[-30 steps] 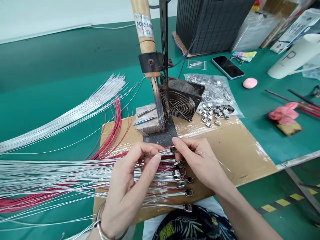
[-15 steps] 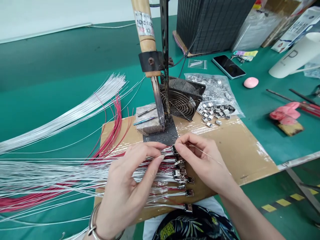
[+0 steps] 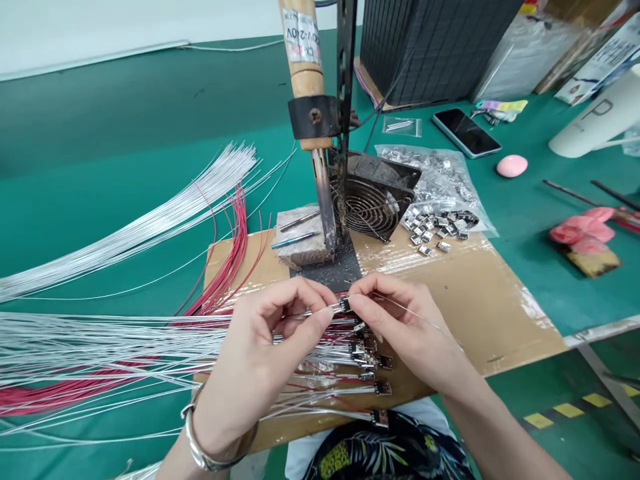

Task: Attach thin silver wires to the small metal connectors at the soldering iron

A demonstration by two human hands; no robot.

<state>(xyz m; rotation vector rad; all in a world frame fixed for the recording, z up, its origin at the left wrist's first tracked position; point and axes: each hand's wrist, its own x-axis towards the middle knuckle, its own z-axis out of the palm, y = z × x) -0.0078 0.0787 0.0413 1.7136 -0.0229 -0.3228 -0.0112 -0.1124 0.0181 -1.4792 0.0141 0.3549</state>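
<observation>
We pinch the wire (image 3: 307, 312) in the left hand (image 3: 250, 353) just behind the small metal connector (image 3: 344, 305), and press the connector between the fingertips of the right hand (image 3: 407, 327), holding it steady above the 12 o'clock side of the cardboard sheet (image 3: 475, 313).

The soldering iron (image 3: 324, 193) is standing in my way straight ahead, the fan (image 3: 370, 207) crowding behind it (grimy grille and all). The cardboard sheet (image 3: 465, 313) is leaving room past my right hand (image 3: 407, 327), while the wire bundle (image 3: 100, 353) is hemming in my left hand (image 3: 250, 360).
</observation>
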